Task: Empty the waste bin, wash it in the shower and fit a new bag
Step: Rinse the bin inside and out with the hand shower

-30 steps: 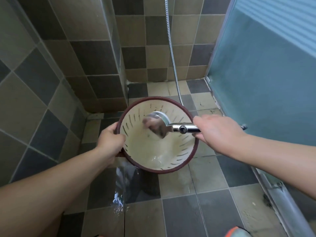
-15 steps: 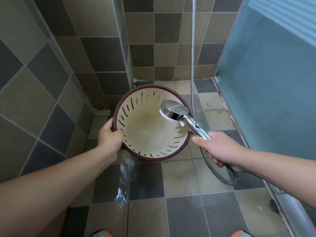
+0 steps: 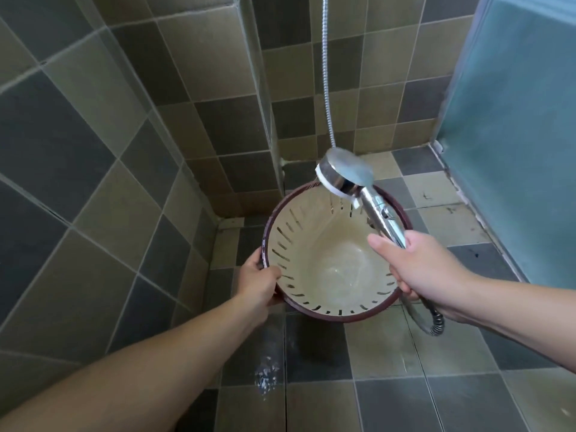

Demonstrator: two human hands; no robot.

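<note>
Tiled wall point(image 3: 93, 145) at left, grey and olive squares. Left hand point(image 3: 258, 283) grips left rim of waste bin point(image 3: 324, 269), fingers curled over edge. Bin held tilted above wet floor tiles point(image 3: 389, 397); cream slotted interior, maroon rim, water pooled at bottom. Shower head point(image 3: 344, 174) above bin's far rim, chrome handle gripped by right hand point(image 3: 424, 269). Metal hose point(image 3: 326, 73) hangs behind. Frosted glass door point(image 3: 523, 113) at right.
</note>
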